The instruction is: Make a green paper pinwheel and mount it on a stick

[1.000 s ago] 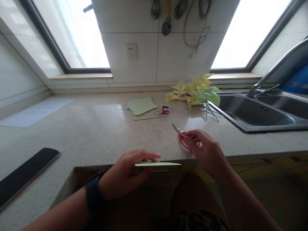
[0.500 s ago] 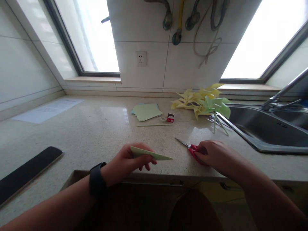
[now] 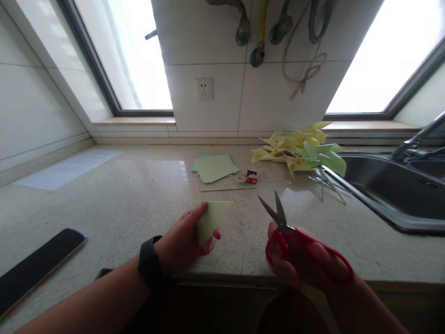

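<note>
In my left hand (image 3: 189,232) is a folded triangle of pale green paper (image 3: 214,218), pinched between thumb and fingers with its flat face toward me. A dark watch is on that wrist. My right hand (image 3: 295,260) grips a pair of scissors (image 3: 281,222) by the red handles, fingers through the loops. The blades are spread apart and point up and away from me. Scissors and paper are apart, both held above the counter's front edge. Beyond them lie a stack of coloured paper sheets (image 3: 216,168) and a thin pale stick (image 3: 227,189).
A small red box (image 3: 251,176) and a ring of tape (image 3: 239,179) sit beside the stack. Yellow and green paper pinwheels (image 3: 306,148) lie near the steel sink (image 3: 385,185). At left are a dark flat object (image 3: 41,264) and a printed sheet (image 3: 69,168).
My right hand has lifted the scissors off the counter, and their blades have opened. My left hand has turned the folded paper so its face shows.
</note>
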Action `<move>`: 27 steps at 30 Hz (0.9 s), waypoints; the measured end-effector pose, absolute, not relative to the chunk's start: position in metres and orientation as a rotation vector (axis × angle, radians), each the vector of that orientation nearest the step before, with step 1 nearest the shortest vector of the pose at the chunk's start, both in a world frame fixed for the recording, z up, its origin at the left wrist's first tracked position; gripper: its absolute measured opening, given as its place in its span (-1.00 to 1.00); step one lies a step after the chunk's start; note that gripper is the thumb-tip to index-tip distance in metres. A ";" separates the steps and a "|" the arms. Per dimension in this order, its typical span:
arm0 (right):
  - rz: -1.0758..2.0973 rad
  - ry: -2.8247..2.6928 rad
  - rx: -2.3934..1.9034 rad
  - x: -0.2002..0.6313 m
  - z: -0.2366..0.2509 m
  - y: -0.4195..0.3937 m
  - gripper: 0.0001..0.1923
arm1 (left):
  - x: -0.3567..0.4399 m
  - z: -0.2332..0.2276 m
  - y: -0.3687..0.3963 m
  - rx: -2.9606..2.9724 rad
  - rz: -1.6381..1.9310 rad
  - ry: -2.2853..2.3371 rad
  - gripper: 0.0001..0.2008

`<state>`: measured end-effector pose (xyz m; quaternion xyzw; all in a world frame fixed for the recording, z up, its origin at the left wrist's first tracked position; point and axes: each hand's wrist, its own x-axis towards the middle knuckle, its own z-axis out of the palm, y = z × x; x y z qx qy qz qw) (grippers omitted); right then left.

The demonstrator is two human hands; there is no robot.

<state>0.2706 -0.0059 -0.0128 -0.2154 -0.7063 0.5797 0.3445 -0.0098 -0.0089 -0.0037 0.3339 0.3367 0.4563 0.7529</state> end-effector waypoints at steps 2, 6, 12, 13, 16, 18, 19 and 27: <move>1.769 -1.692 -0.516 0.268 -0.018 -0.008 -0.44 | -0.010 -0.001 -0.009 0.696 0.977 0.730 -0.47; 1.980 -1.546 -0.536 0.275 -0.027 -0.012 -0.31 | -0.009 0.002 -0.008 0.659 0.935 0.724 -0.43; 2.057 -1.547 -0.516 0.276 -0.024 -0.013 -0.36 | -0.010 -0.001 -0.006 0.667 0.876 0.703 -0.39; 2.061 -1.526 -0.529 0.275 -0.022 -0.014 -0.35 | -0.010 -0.001 -0.006 0.675 0.876 0.705 -0.39; 2.069 -1.506 -0.526 0.274 -0.020 -0.015 -0.35 | -0.009 0.000 -0.007 0.689 0.874 0.734 -0.39; 2.072 -1.519 -0.478 0.275 -0.023 -0.015 -0.36 | -0.008 0.002 -0.008 0.692 0.859 0.752 -0.39; 2.073 -1.524 -0.459 0.275 -0.025 -0.015 -0.36 | -0.008 0.002 -0.008 0.690 0.852 0.759 -0.39; 2.051 -1.547 -0.391 0.276 -0.028 -0.012 -0.37 | -0.008 0.002 -0.010 0.683 0.823 0.810 -0.40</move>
